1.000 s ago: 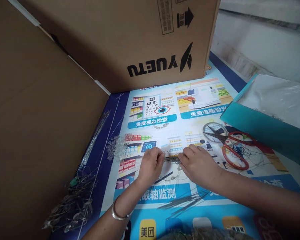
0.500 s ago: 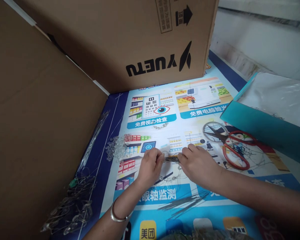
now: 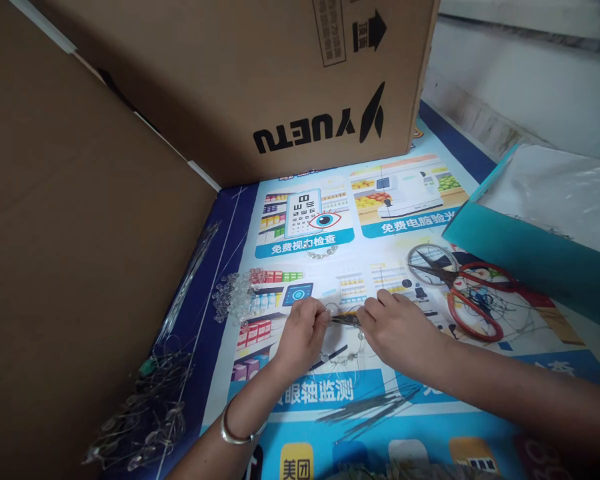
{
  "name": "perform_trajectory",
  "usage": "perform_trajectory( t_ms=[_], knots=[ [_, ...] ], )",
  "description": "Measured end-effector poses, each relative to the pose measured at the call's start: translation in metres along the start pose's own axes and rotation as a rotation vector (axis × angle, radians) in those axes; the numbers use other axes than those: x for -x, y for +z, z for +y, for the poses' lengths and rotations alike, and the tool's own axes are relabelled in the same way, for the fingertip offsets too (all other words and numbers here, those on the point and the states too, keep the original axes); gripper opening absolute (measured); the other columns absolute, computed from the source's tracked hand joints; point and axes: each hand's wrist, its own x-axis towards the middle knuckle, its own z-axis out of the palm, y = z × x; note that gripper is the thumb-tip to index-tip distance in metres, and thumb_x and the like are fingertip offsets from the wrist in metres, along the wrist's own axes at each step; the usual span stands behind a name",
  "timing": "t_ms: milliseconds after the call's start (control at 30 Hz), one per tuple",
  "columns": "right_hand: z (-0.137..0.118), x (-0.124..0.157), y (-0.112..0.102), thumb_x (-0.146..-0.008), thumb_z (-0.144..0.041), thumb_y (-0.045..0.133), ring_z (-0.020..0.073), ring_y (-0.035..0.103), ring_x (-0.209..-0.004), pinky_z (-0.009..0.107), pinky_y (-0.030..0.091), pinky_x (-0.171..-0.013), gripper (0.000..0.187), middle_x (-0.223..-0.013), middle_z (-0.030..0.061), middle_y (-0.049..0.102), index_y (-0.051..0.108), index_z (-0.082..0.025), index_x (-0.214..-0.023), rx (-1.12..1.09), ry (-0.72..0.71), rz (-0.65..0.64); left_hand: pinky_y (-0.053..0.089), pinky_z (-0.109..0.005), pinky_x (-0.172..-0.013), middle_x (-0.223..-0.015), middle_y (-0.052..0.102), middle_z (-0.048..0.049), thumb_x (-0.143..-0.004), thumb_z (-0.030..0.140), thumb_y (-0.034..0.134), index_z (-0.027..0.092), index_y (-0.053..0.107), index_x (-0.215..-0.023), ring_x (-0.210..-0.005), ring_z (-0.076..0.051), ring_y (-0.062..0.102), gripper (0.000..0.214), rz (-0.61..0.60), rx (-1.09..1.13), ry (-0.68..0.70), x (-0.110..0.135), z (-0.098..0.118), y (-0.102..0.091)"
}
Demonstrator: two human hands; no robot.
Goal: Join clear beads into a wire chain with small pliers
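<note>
My left hand and my right hand meet over a printed poster mat. The right hand is closed round small dark pliers whose jaws point left. The left hand pinches a thin wire with clear beads at the plier tips; the beaded strand trails down below both hands. A silver bangle sits on my left wrist.
A pile of clear beads lies left of my hands. Red-handled scissors lie to the right, cut wires below. Finished wire pieces heap at the left. Cardboard boxes stand behind and left; a teal box stands right.
Both hands stay in place; only small finger movements at the wire and a slight camera shift.
</note>
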Motion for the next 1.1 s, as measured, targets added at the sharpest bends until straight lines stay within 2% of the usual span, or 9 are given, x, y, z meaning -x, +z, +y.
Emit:
perform_trajectory(
  t_ms=[433,667,900,1100],
  knots=[
    [-0.011,0.003,0.001,-0.083,-0.013,0.047,0.0243,0.044,-0.078,0.036,0.031,-0.058,0.013,-0.083,0.01,0.053,0.056,-0.013,-0.092,0.068,0.026,-0.005,0.035,-0.025,-0.058,-0.073,0.051,-0.0012,-0.087,0.023,0.04,0.019,0.042,-0.076,-0.07,-0.015,0.05,0.012,0.066,-0.049,-0.051,0.0,0.003,0.003],
    [-0.012,0.002,-0.003,-0.081,-0.009,0.047,0.0242,0.045,-0.076,0.035,0.032,-0.057,0.015,-0.083,0.0098,0.053,0.056,-0.011,-0.092,0.099,-0.006,-0.034,0.035,-0.024,-0.057,-0.073,0.051,-0.0009,-0.088,0.024,0.041,0.019,0.042,-0.077,-0.068,-0.014,0.05,0.012,0.05,-0.032,-0.076,0.002,0.002,0.003],
    [-0.008,0.002,-0.003,-0.081,-0.01,0.048,0.025,0.046,-0.077,0.035,0.031,-0.056,0.014,-0.083,0.0088,0.053,0.057,-0.013,-0.091,0.067,0.005,-0.033,0.037,-0.025,-0.06,-0.077,0.051,-0.002,-0.088,0.024,0.04,0.018,0.042,-0.079,-0.072,-0.015,0.05,0.011,0.042,-0.004,-0.039,0.002,0.001,0.003],
    [-0.002,0.002,-0.001,-0.085,-0.018,0.046,0.0241,0.045,-0.079,0.033,0.029,-0.059,0.013,-0.082,0.0089,0.054,0.057,-0.014,-0.092,-0.005,0.006,-0.035,0.038,-0.027,-0.065,-0.077,0.049,-0.0024,-0.089,0.022,0.038,0.018,0.043,-0.08,-0.074,-0.016,0.048,0.011,0.021,0.011,0.04,0.001,-0.001,0.002]
  ],
)
